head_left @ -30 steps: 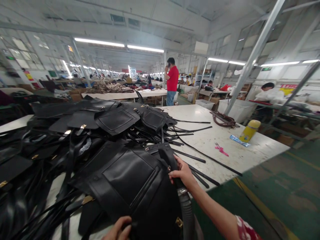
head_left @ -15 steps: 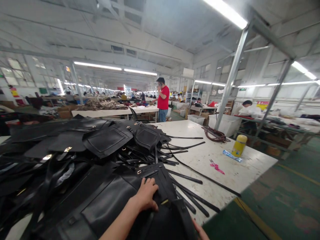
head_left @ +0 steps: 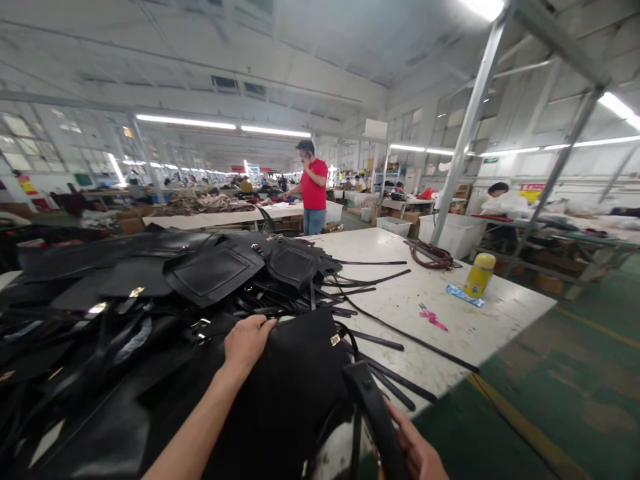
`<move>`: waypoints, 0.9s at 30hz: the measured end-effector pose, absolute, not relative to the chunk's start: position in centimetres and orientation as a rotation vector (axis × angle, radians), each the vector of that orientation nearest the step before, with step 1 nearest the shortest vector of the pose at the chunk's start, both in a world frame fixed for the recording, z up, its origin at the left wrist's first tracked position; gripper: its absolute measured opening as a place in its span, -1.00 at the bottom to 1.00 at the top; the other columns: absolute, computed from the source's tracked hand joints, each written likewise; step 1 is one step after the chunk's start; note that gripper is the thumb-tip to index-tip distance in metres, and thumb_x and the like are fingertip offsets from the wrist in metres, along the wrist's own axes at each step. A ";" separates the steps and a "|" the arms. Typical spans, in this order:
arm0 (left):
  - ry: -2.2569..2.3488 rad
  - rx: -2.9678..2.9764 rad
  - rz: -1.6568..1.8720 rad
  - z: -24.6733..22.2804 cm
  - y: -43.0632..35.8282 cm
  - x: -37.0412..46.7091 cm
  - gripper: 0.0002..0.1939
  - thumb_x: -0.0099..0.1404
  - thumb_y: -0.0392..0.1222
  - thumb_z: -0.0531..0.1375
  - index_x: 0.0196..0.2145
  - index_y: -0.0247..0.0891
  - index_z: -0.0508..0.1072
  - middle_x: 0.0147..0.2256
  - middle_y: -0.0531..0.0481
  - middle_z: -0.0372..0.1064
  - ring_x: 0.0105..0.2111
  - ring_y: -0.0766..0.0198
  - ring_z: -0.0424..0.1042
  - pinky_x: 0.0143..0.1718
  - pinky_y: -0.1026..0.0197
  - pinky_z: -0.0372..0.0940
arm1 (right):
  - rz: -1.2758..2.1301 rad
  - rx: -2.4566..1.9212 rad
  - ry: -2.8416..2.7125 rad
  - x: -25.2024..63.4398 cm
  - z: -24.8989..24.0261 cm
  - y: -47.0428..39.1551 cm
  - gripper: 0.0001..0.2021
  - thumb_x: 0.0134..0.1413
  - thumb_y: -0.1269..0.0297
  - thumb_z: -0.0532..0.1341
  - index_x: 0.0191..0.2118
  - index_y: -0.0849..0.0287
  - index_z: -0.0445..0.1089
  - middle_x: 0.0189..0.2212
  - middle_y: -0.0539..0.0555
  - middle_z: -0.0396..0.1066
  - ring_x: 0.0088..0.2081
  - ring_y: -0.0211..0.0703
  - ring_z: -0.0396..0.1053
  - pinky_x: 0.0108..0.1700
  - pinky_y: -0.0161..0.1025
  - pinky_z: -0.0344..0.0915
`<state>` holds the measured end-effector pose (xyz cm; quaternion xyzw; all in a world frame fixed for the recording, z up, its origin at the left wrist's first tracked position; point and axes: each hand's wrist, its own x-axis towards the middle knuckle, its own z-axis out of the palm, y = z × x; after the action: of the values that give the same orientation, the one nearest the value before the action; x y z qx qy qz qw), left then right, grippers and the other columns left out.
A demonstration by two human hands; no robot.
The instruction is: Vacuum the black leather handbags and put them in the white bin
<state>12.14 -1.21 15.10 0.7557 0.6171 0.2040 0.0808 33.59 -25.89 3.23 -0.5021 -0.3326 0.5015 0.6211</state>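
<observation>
A black leather bag piece (head_left: 305, 373) with a small gold clasp near its right corner is in front of me at the table's near edge. My left hand (head_left: 247, 341) pinches its upper left edge between thumb and fingers. At the bottom right, my right hand (head_left: 413, 443) is closed round a thick black strap or edge (head_left: 373, 407) of the bag, partly cut off by the frame. Behind and to the left lies a large heap of black leather bags (head_left: 215, 267) with gold clasps, its loose straps (head_left: 415, 340) trailing right over the white table.
On the white table (head_left: 505, 313) are pink-handled snips (head_left: 434, 318), a yellow bottle (head_left: 480, 275), a blue-white packet (head_left: 464, 295) and coiled brown straps (head_left: 433, 256). A metal post (head_left: 467, 127) rises behind. A person in a red shirt (head_left: 314, 183) stands beyond, hand at the ear.
My left hand has moved left and up, from lying on the bag to pinching its edge. The bag piece has been lifted and turned. More of my right hand shows, with a thick strap.
</observation>
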 end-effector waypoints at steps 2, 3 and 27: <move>1.827 2.144 0.586 12.9 -1.0 11.8 -0.67 0.14 0.06 0.01 -0.54 -0.20 0.39 -0.40 -0.09 0.40 -0.33 0.12 0.34 -0.37 0.21 0.09 | 1.148 -1.167 -0.816 32.6 4.6 -25.6 -0.08 -0.43 0.32 0.33 0.18 0.23 -0.04 -0.40 0.07 0.36 -0.45 -0.17 0.28 -0.43 -0.32 0.22; 1.809 2.103 0.568 11.5 -1.0 11.8 -0.69 0.13 0.02 0.02 -0.57 -0.20 0.38 -0.44 -0.08 0.40 -0.34 0.14 0.34 -0.37 0.22 0.10 | 1.165 -1.161 -0.848 32.1 5.3 -25.4 -0.08 -0.46 0.40 0.30 0.17 0.23 -0.03 -0.40 0.05 0.36 -0.44 -0.19 0.27 -0.41 -0.33 0.22; 1.139 1.310 0.987 3.8 0.6 10.1 -0.53 -0.06 0.08 0.08 -0.31 -0.33 0.45 -0.27 -0.09 0.41 -0.27 0.16 0.34 -0.20 0.16 0.18 | 1.431 -1.075 -0.893 24.1 8.4 -10.6 -0.15 -0.53 0.47 0.27 0.10 0.31 0.10 -0.61 -0.03 0.37 -0.74 -0.23 0.25 -0.74 -0.33 0.22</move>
<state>10.12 0.59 3.80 0.5516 0.4794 0.4154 0.5416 24.06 -10.56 8.39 -0.4522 -0.3755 0.6022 0.5403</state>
